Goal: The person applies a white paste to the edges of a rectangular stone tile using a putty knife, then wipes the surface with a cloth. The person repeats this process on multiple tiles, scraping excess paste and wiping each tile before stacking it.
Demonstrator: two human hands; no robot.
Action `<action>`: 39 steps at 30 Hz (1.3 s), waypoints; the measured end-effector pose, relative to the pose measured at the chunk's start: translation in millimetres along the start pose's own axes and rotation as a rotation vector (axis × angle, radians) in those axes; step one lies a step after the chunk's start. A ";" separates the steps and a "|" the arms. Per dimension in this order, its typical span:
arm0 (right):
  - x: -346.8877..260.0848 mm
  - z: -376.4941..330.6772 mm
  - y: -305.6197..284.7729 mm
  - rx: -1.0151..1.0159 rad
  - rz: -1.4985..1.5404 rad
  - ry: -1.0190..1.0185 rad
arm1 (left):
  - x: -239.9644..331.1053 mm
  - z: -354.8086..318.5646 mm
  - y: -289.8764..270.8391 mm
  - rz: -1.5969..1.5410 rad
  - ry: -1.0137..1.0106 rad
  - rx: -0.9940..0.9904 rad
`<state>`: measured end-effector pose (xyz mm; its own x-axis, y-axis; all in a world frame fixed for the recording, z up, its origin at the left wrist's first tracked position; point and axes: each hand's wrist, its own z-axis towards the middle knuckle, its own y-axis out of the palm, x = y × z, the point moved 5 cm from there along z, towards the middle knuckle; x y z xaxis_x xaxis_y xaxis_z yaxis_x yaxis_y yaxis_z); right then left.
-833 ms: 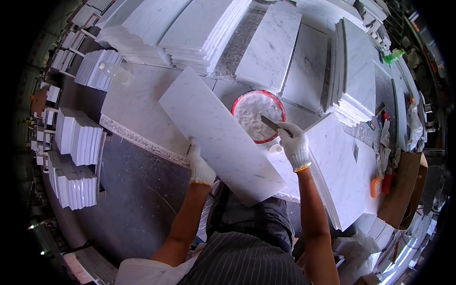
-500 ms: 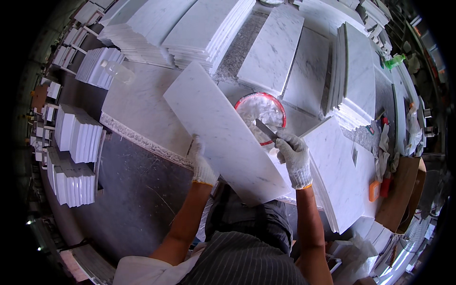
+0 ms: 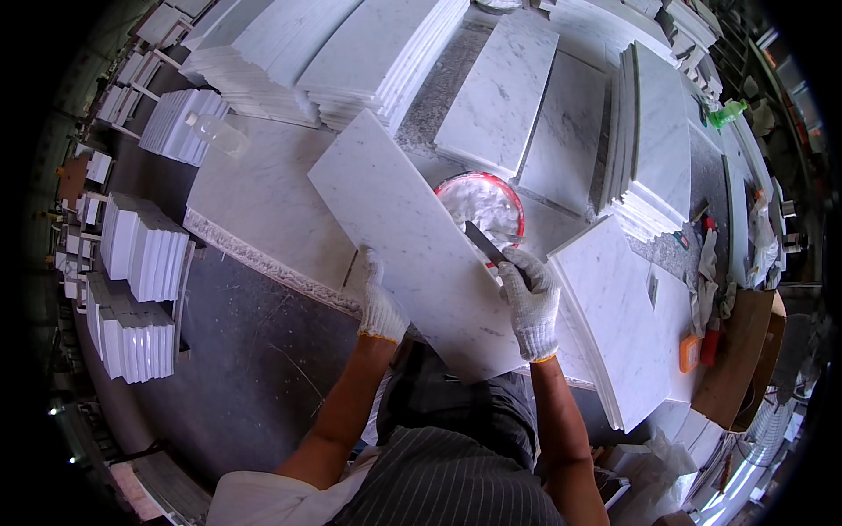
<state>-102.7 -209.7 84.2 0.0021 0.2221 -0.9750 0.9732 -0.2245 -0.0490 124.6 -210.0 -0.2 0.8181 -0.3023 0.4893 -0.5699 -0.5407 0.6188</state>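
A long white marble slab (image 3: pixel 412 254) with grey veins lies aslant in front of me, its near end by my lap. My left hand (image 3: pixel 379 294), in a white knit glove, is closed on the slab's left edge; its fingertips are partly hidden. At the slab's right edge, my gloved right hand (image 3: pixel 532 302) grips a knife (image 3: pixel 483 244) with a flat dark blade, which slants up and left along that edge. Just beyond the blade stands a red-rimmed tub (image 3: pixel 521 206) of white paste (image 3: pixel 478 200). A thin grey piece shows near the tub's right rim.
Cut marble slabs (image 3: pixel 610 320) lean close by my right forearm. Stacks of slabs (image 3: pixel 377 53) stand at the back, and more stacks (image 3: pixel 140 250) on the left. A clear bottle (image 3: pixel 217 133) lies at the left. At the right are an orange item (image 3: pixel 690 353) and a cardboard box (image 3: pixel 741 351).
My right hand has moved left and slightly down, bringing the knife from over the tub to the slab's right edge. The slab has shifted slightly right; my left hand still holds it.
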 end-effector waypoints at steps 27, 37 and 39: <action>-5.0 24.4 0.6 -0.095 -0.032 -0.016 | 10.8 -8.3 9.3 0.041 0.074 0.080; 11.7 24.9 -18.1 -0.207 -0.108 0.071 | 18.1 -18.1 19.3 0.074 0.113 0.109; 6.0 26.3 -25.1 -0.195 -0.078 0.116 | 20.1 -21.4 21.7 0.087 0.114 0.115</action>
<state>-133.2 -227.7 73.9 -0.0596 0.3420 -0.9378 0.9974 -0.0176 -0.0698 127.0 -211.0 36.2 0.7486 -0.2644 0.6080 -0.6198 -0.6045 0.5004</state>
